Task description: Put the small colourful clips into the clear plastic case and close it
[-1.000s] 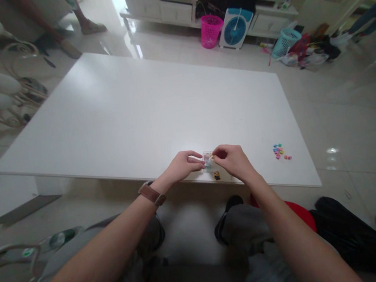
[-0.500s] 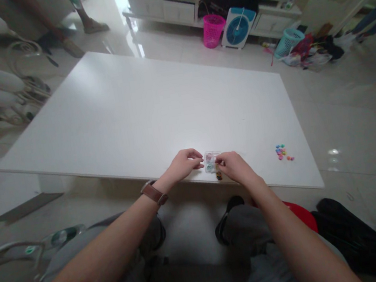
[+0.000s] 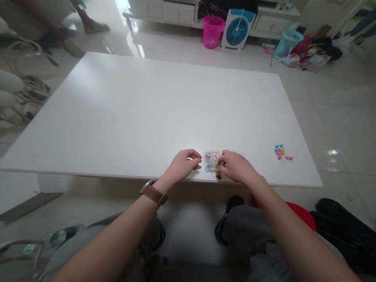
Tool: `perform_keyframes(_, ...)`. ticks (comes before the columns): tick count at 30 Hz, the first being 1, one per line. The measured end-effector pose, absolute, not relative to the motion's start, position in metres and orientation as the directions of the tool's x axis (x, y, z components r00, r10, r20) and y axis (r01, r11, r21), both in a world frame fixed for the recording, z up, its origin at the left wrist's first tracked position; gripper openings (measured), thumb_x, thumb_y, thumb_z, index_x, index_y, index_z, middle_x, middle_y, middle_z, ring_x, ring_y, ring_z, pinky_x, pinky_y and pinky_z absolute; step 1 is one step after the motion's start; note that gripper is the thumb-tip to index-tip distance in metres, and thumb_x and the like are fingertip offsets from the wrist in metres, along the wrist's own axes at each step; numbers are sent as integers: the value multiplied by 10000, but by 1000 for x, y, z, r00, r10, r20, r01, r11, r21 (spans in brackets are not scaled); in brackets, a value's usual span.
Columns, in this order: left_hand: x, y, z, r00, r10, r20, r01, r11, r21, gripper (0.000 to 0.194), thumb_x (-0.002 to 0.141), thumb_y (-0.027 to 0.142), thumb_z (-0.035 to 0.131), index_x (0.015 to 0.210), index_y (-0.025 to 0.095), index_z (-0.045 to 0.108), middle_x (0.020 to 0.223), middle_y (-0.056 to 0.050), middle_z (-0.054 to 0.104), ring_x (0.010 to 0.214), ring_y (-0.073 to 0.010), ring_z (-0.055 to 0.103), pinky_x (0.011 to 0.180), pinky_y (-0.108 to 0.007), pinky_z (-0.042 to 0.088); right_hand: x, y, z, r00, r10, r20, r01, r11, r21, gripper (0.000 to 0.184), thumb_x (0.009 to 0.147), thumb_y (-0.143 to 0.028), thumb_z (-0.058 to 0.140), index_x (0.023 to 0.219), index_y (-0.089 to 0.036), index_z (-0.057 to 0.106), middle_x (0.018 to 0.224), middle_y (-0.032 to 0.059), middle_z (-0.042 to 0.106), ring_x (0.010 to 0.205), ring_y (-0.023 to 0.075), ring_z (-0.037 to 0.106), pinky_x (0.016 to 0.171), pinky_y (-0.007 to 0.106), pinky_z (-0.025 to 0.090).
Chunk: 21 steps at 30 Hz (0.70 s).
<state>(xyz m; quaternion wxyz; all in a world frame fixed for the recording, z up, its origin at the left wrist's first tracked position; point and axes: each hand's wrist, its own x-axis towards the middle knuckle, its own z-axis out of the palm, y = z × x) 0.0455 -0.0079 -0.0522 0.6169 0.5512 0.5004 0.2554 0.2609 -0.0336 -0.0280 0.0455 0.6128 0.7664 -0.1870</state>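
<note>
A small clear compartment box [image 3: 206, 163] lies near the front edge of the white table [image 3: 154, 103]. Pinkish bands [image 3: 208, 156] and green bands [image 3: 210, 166] show in its left compartments. My right hand [image 3: 237, 165] bends over the box's lower right compartment, thumb and fingers pinched together. Something yellow shows at the fingertips, but I cannot make out what they hold. Just left of the box, my left hand [image 3: 186, 165] rests with curved fingers apart and nothing in them. In front of the box lies a small dark and orange bunch [image 3: 218, 175].
Several small bright-coloured pieces [image 3: 280, 150] lie toward the table's right end. Beyond the table stand a pink basket [image 3: 213, 31], a blue and white fan [image 3: 237, 29] and a low cabinet [image 3: 179, 11]. Another person's legs [image 3: 82, 15] show at upper left.
My right hand has shifted slightly to the right, so more of the box's right compartments shows. My left hand has barely moved.
</note>
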Motion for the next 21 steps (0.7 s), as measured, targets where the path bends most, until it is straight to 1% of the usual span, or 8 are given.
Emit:
perform_keyframes(3, 45, -6, -51, 379, 871, -311, 293, 206, 934, 92, 829, 196, 612, 860, 147, 683, 822, -51, 717, 727, -173, 730, 685, -275, 557, 272, -28, -23, -183, 955, -234, 967, 131, -221, 208, 902, -182, 519, 902, -204, 726, 965, 63, 643, 871, 197, 608, 758, 299, 419)
perform_keyframes(5, 44, -6, -50, 379, 880, -284, 371, 137, 918, 105, 819, 208, 621, 876, 157, 693, 820, -47, 719, 733, -174, 715, 695, -286, 553, 284, -24, -23, -129, 972, -197, 975, 88, -203, 206, 876, -167, 537, 994, -191, 704, 1038, 76, 641, 959, 214, 605, 816, 305, 435)
perform_keyframes(6, 43, -6, -49, 383, 886, -260, 411, 88, 907, 117, 813, 205, 622, 890, 164, 700, 843, -48, 720, 745, -174, 707, 709, -293, 554, 290, -23, -24, -108, 975, -194, 979, 70, -194, 244, 858, -162, 557, 1064, -183, 686, 1084, 86, 635, 1014, 227, 597, 848, 310, 440)
perform_keyframes(8, 43, -8, -51, 418, 891, -177, 468, -44, 883, 167, 802, 189, 622, 939, 181, 716, 941, -55, 711, 798, -175, 693, 768, -313, 561, 301, -21, -30, -89, 969, -229, 983, 48, -177, 406, 814, -157, 606, 1219, -171, 624, 1195, 109, 608, 1113, 250, 567, 905, 324, 445)
perform_keyframes(11, 42, -14, -58, 526, 851, -6, 474, -287, 833, 299, 791, 158, 627, 1069, 215, 720, 1142, -76, 647, 985, -201, 666, 953, -367, 539, 308, -23, -39, -87, 937, -339, 990, 44, -134, 586, 767, -155, 663, 1340, -191, 545, 1325, 127, 549, 1192, 276, 522, 945, 355, 446)
perform_keyframes(13, 43, -20, -64, 593, 802, 68, 463, -408, 787, 386, 782, 131, 629, 1149, 230, 699, 1244, -90, 593, 1130, -227, 617, 1063, -401, 487, 308, -25, -42, -78, 916, -393, 994, 41, -100, 611, 757, -165, 685, 1347, -213, 535, 1339, 126, 534, 1210, 295, 505, 945, 373, 449)
perform_keyframes(15, 44, -24, -69, 632, 770, 85, 466, -466, 752, 415, 773, 105, 625, 1164, 229, 684, 1300, -102, 555, 1223, -249, 566, 1105, -422, 459, 305, -27, -42, -54, 908, -414, 997, 27, -70, 601, 758, -176, 696, 1335, -226, 538, 1321, 127, 535, 1201, 305, 505, 928, 382, 455)
perform_keyframes(21, 44, -28, -71, 656, 754, 42, 516, -488, 704, 386, 779, 78, 595, 1127, 222, 682, 1296, -109, 548, 1245, -270, 534, 1097, -452, 464, 298, -27, -36, -45, 930, -365, 999, 45, -9, 505, 800, -222, 680, 1293, -237, 569, 1236, 139, 567, 1117, 321, 541, 866, 418, 470)
